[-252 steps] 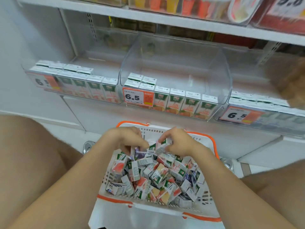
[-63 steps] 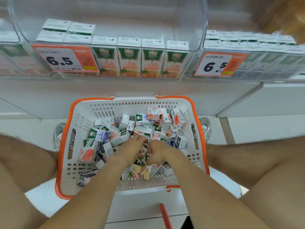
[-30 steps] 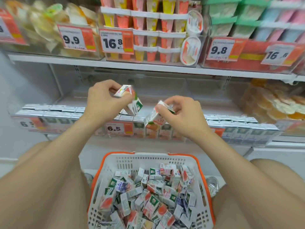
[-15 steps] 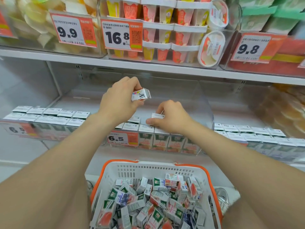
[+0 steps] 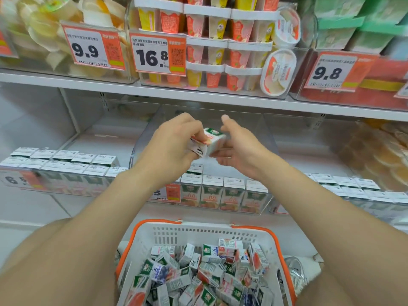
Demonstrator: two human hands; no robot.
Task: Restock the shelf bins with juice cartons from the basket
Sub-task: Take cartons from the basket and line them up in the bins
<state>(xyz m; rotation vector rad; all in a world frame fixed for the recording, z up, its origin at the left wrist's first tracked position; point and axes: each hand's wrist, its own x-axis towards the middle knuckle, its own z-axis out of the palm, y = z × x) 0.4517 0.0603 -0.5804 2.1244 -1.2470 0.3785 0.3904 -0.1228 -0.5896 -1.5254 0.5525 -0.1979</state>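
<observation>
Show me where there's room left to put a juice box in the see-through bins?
The middle bin is bare behind its front rows of cartons. The left bin has bare floor behind its two rows too. The fronts are packed tight, and the basket is heaped.

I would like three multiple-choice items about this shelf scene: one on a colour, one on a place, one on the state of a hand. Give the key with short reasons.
1. The rim of the basket is: A green; B orange; C blue.
2. The juice carton that the left hand grips is: A inside the basket; B above the middle bin; C under the basket.
3. The right hand is: A gripping the basket; B a closed fist; C open beside the juice carton.
Key: 1 B, the rim shows orange; 2 B, the juice carton is held over the clear bin; 3 C, its fingers are straight and its thumb points up.
</observation>
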